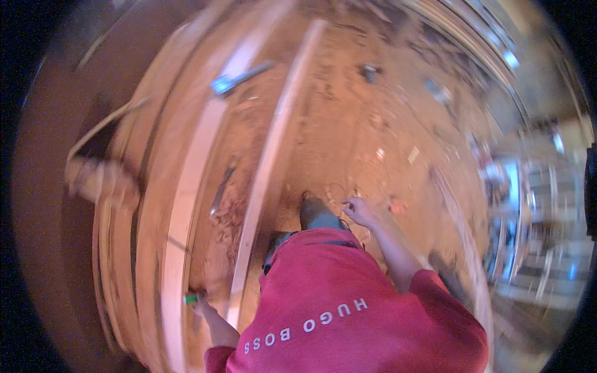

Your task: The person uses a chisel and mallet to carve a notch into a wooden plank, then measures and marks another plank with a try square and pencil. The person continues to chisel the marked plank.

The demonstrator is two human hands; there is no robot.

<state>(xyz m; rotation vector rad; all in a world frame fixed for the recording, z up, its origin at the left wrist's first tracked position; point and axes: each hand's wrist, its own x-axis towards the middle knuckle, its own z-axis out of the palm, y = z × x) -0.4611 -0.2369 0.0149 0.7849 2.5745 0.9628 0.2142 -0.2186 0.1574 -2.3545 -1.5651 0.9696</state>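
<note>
Green object (190, 299) in the left hand (201, 307) blurs beyond recognition.

Just left of the narrow pale board (267, 158), near its lower end, the left hand (201, 306) holds a small green-ended object (191, 299), while to the board's right the right hand (360, 212) hangs with fingers bent, too blurred to tell whether it grips anything. Left of that same board runs a wider pale board (193, 168), a blue-headed tool (222, 85) lying across it, and between the two a long slim tool (224, 186) lies on the brown floor (348, 137).
</note>
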